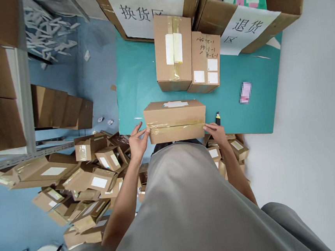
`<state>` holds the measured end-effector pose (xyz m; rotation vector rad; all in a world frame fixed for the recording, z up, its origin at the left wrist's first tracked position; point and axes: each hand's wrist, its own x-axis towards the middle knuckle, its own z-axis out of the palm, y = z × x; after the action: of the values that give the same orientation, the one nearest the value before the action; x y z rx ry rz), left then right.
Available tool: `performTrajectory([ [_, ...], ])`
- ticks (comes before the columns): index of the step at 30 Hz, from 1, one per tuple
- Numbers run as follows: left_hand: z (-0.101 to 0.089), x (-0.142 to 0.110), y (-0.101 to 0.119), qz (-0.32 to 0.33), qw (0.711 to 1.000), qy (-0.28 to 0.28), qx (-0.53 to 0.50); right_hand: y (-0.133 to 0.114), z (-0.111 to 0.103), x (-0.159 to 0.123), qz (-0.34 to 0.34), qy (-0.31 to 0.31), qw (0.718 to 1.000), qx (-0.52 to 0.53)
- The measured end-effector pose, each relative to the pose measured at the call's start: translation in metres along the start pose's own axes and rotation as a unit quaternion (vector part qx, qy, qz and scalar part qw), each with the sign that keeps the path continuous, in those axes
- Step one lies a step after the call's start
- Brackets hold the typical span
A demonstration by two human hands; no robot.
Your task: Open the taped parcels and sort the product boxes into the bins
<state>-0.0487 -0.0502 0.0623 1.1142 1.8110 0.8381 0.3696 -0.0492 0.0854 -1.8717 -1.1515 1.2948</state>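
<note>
In the head view a sealed cardboard box [174,113] lies on the teal table mat near its front edge, right before my body. Clear yellowish tape [175,127] runs along the seam of its near side, and a white label is on the face farther from me. At the box's left end is my left hand [138,140], thumb and index finger closed at the tape's end, other fingers lifted. My right hand [216,132] pinches the right end of the box at the same tape line. A black and yellow box cutter [217,118] lies just beyond my right hand.
Two taped boxes, a larger one [162,69] and a smaller one [206,65], stand farther back. Behind them are open cartons with paper signs [242,27]. A blurred pink item [245,92] lies at right. Opened boxes [87,183] cover the floor left, beside a shelf [24,103].
</note>
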Motion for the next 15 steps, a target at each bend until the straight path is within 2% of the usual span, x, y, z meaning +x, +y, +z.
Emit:
performTrajectory([
  [5, 0.010, 0.020, 0.004, -0.011, 0.999, 0.040, -0.023, -0.012, 0.016, 0.015, -0.019, 0.028, 0.999, -0.039],
  [9, 0.019, 0.032, -0.001, -0.014, 0.997, 0.058, -0.050, -0.009, 0.025, 0.026, -0.028, 0.056, 0.998, -0.026],
  [12, 0.016, 0.033, -0.017, -0.054, 0.995, 0.042, -0.070, 0.004, 0.026, 0.028, 0.018, 0.068, 0.997, 0.019],
  [15, 0.013, 0.024, -0.038, -0.102, 0.992, -0.002, -0.078, 0.024, 0.029, 0.023, 0.074, 0.061, 0.995, 0.021],
])
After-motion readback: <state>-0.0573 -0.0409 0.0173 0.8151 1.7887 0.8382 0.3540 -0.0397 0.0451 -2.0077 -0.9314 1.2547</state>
